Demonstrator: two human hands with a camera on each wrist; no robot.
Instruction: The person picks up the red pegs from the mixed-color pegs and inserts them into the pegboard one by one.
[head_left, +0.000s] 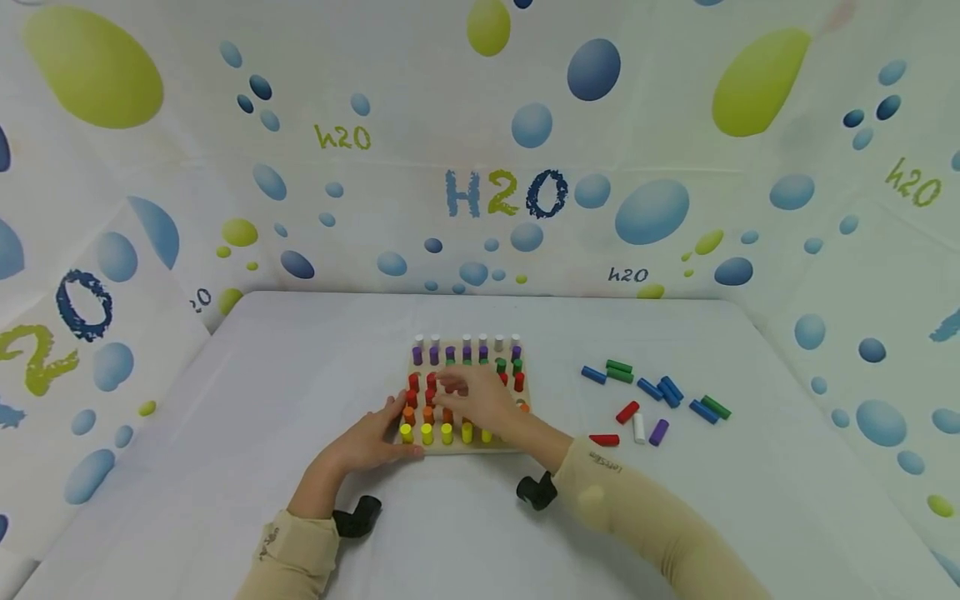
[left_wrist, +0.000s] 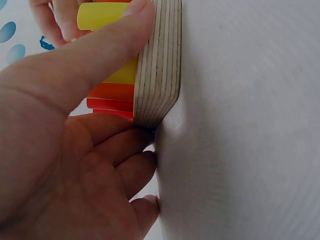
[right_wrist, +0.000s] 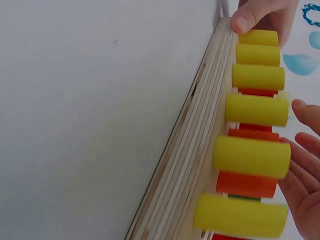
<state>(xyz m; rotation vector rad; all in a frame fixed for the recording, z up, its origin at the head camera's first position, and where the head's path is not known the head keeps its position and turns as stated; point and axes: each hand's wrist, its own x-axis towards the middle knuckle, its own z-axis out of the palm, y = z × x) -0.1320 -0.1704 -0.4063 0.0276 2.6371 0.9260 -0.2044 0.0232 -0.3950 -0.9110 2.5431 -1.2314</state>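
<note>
A wooden pegboard stands with rows of upright coloured pegs: yellow pegs in front, then orange, red, green, purple and white. My left hand grips its front left corner. In the left wrist view, the left thumb lies along the front edge by a yellow peg, and the bent fingers touch the side. Over the board's middle hovers my right hand, thumb and fingers parted, fingertips beside red pegs. Nothing shows between them in the right wrist view, where the right hand is partly cut off.
Right of the board, loose pegs lie scattered on the white cloth: several blue pegs, green pegs, red pegs, a white peg and a purple peg. A patterned curtain hangs behind the table.
</note>
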